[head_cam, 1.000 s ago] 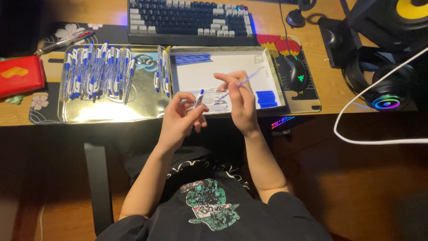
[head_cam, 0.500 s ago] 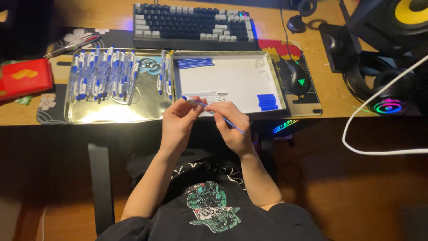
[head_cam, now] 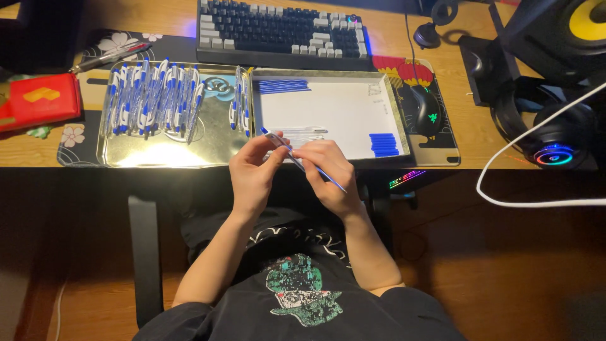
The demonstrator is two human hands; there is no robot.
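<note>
My left hand (head_cam: 251,173) and my right hand (head_cam: 329,175) meet in front of the desk edge, both closed on one thin pen part (head_cam: 302,162), a clear barrel with a blue refill running through it, tilted from upper left to lower right. Just beyond the hands lies a white tray (head_cam: 334,104) with blue refills (head_cam: 284,85) at its far left corner, blue caps (head_cam: 384,144) at its right and clear barrels (head_cam: 303,131) near its front. Left of it a shiny metal tray (head_cam: 164,151) carries several finished blue and white pens (head_cam: 151,98).
A keyboard (head_cam: 281,31) lies behind the trays. A black mouse (head_cam: 424,110) rests on a mat to the right, with headphones (head_cam: 555,148), a white cable (head_cam: 505,170) and a speaker (head_cam: 568,31) further right. A red box (head_cam: 39,101) sits far left.
Both hands drew back from the white tray toward my body, bringing the pen part along. The refill now sits further inside the barrel between the two hands.
</note>
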